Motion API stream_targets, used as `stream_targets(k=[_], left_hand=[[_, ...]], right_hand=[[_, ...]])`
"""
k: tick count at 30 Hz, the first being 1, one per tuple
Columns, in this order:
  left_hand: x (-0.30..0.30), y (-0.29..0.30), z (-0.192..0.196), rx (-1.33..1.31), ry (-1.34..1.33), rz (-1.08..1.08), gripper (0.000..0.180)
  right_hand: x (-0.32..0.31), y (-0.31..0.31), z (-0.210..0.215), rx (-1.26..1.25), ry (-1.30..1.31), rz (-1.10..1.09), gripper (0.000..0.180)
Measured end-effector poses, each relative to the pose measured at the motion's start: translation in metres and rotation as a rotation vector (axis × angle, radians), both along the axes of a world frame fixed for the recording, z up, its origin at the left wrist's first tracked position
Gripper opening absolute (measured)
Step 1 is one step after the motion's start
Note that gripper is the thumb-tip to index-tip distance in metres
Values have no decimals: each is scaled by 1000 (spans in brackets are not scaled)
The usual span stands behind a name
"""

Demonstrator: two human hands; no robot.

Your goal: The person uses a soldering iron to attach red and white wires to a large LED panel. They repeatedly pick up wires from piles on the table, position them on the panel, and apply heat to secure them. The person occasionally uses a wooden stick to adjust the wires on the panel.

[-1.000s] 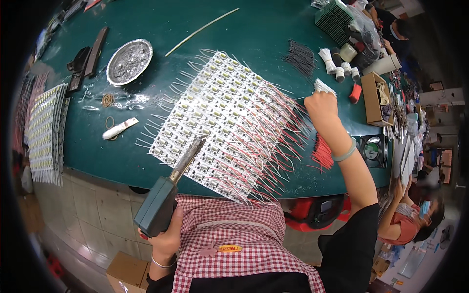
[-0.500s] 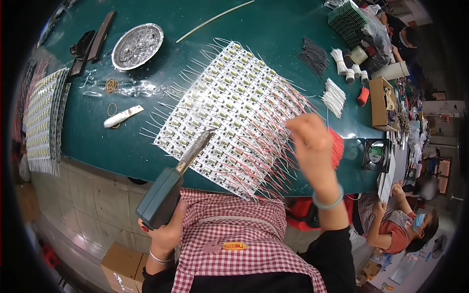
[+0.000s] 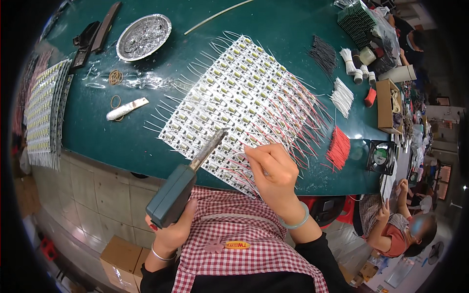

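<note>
Two hands at work, left hand [image 3: 171,234] clamped on soldering gun [image 3: 178,193], right hand [image 3: 273,173] pinched together over LED boards [image 3: 234,97], tip near fingers.

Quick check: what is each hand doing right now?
Left hand: closed on the soldering iron.
Right hand: fingers pinched at the circuit board panel; what they hold cannot be told.

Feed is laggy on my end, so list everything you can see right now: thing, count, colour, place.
circuit strip panel: one, white, table centre
soldering iron: one, dark green, left hand
foil dish: one, silver, far left
red wire bundle: one, right of panel
white wire bundle: one, right of panel
black wire bundle: one, far right
small fan: one, black, right edge
table: one, green
left hand: grips iron
right hand: on panel's near edge
</note>
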State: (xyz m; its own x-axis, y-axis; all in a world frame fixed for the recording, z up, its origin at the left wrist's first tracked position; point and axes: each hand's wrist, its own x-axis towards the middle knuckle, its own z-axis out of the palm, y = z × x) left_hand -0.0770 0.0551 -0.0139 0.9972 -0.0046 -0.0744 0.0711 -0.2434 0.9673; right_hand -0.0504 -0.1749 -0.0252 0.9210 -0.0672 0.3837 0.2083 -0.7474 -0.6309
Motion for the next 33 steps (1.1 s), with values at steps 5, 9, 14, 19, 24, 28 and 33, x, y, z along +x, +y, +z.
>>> stream_targets(k=[5,9,14,19,24,28,33], left_hand=[[14,-18,-17,-143,50,-128,40],[26,-37,-11,-353,115,-87,45],[26,-43,-9,-344,28,25,42],[24,-33,-16,-296,-25,42,43],[24,-35,-15,65,-238,-142,21],[25,-40,-14,51,-247,-205,19],[23,-34,-20,-200,-48,-205,41]], right_hand=[[-10,16,17,153,46,41,25],[-14,21,19,165,17,82,27],[-17,13,20,149,2,186,28],[-21,-6,27,-35,18,-24,25],[-20,1,38,101,-22,61,21],[-21,27,29,308,97,170,18],[-26,28,26,430,202,158,15]])
